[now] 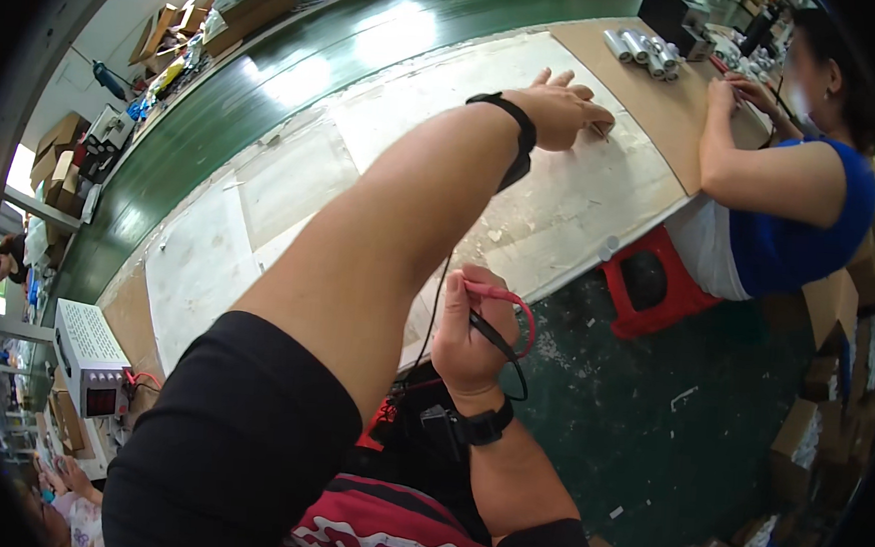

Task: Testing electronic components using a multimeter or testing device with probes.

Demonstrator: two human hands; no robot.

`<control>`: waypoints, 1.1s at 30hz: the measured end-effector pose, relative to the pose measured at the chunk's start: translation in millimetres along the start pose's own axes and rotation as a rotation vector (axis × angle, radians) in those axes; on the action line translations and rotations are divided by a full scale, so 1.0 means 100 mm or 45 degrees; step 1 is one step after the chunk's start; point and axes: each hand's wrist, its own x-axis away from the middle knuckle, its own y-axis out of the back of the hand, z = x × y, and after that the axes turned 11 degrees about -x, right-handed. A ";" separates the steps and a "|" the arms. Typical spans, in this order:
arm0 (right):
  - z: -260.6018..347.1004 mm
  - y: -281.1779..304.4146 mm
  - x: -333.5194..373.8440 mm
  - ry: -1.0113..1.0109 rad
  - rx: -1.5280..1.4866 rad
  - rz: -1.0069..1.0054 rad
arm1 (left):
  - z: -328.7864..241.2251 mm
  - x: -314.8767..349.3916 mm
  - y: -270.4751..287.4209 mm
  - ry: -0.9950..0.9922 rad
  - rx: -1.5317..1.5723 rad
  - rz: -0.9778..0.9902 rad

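My left arm stretches across the worktable (197, 269). At its end my left hand (558, 112) is over the pale table sheet with its fingers spread. A small brownish bit (601, 129) shows beside its fingertips; I cannot make out what it is. Closer to my body, at the table's near edge, my right hand (468, 341) is closed around a red test probe (491, 292) and a black test probe (492, 334). Their leads loop beside the wrist, and the probe tips are hidden.
Silver cylinders (641, 51) are grouped at the table's far right. A co-worker in blue (797, 210) sits there near a red stool (657, 282). A power supply box (92, 358) stands at left. Cardboard boxes (798, 446) line the right side.
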 end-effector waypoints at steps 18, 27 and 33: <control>-0.12 -0.03 0.04 -0.297 -0.122 -0.001 | 0.11 3.41 0.28 1.146 2.371 -0.521; 0.65 -0.62 0.21 -0.599 -0.440 0.159 | -0.13 5.83 0.42 1.443 2.132 -0.862; 1.02 -1.42 0.82 -0.606 -0.530 0.460 | -0.08 6.02 0.40 1.488 1.493 -0.610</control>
